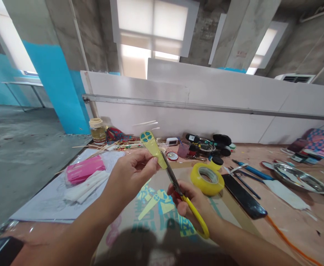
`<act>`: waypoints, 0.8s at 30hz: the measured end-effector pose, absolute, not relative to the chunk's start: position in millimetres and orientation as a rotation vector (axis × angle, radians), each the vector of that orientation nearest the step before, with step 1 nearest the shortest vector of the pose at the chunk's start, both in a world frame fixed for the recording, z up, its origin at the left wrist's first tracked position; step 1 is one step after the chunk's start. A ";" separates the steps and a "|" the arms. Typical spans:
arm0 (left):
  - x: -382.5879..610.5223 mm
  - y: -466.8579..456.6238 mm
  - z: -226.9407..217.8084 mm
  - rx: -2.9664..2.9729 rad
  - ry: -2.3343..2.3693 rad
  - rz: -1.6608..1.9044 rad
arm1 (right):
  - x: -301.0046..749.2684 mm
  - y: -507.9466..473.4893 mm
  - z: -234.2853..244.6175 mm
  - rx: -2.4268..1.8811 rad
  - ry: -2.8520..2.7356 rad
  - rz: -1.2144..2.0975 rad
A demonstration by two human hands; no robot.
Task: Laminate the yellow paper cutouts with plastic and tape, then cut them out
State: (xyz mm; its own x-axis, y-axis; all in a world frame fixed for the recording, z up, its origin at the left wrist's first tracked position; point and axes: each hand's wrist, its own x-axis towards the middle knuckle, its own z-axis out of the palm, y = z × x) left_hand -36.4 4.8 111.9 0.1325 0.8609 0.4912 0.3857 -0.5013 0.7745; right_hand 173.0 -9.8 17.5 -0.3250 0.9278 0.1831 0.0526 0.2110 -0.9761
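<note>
Between its thumb and fingers, my left hand (131,173) pinches a yellow paper cutout (151,146) whose rounded top carries a blue-green pattern. Yellow-handled scissors (195,214) are in my right hand (191,201), with the blades pointing up and left against the right edge of the cutout. Below both hands lies a cardboard sheet (123,244) with green and pink markings. Several cut paper scraps rest on it, among them a similar long yellow cutout (151,207). A piece with blue patterning (186,226) sits partly under my right hand.
A yellow tape roll (217,184) and a black phone (245,195) with an orange cord lie to the right, near a metal dish (300,177). At left are a pink packet (85,169) and white tissues (87,186). Jars and sticks line the wall side, including a glass jar (97,133).
</note>
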 end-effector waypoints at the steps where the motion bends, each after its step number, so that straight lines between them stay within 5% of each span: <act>1: -36.6 4.8 111.7 1.954 1.197 1.348 | 172.6 -10.2 18.5 -0.955 -1.596 1.232; 24: -26.5 8.2 107.3 2.063 1.182 1.142 | 170.4 -10.4 16.4 -0.797 -1.651 1.317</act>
State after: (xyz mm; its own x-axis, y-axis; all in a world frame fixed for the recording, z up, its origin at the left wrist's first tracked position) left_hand -26.5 8.2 107.3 0.2714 0.8666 0.4188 0.4483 -0.4989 0.7417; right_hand 170.4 -10.4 16.4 -0.4299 0.8732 0.2295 -0.0295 0.2405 -0.9702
